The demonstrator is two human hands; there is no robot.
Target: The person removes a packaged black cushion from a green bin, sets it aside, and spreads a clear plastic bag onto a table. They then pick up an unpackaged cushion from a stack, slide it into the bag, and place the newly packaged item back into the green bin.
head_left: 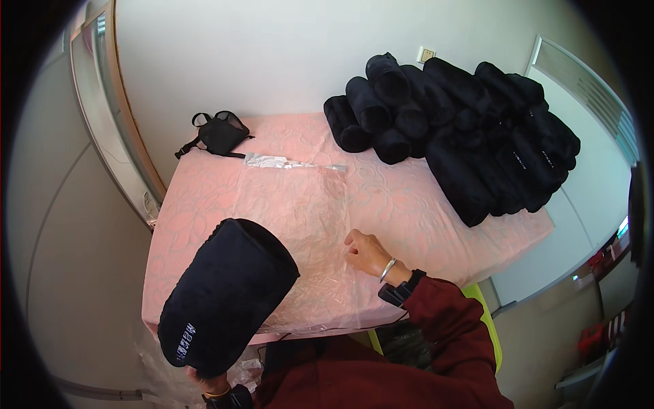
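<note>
My left hand (210,384) is mostly hidden beneath a large black cylindrical cushion (228,293). Its fingers grip the lower end and hold the cushion tilted over the table's near left side. White lettering runs near that end. A clear plastic bag (293,204) lies spread on the pink cloth, with a whitish strip along its far edge. At the bag's right edge is my right hand (368,253), fingers curled together with the tips touching or just above the plastic. Whether they pinch it is hidden.
Black cylindrical cushions (470,129) are piled on the table's far right, against the wall. A black mesh bag with straps (223,134) sits at the back left. The pink patterned cloth (402,204) covers the table. Below the near edge stands a yellow-green bin (489,320); crumpled clear plastic (244,371) hangs nearby.
</note>
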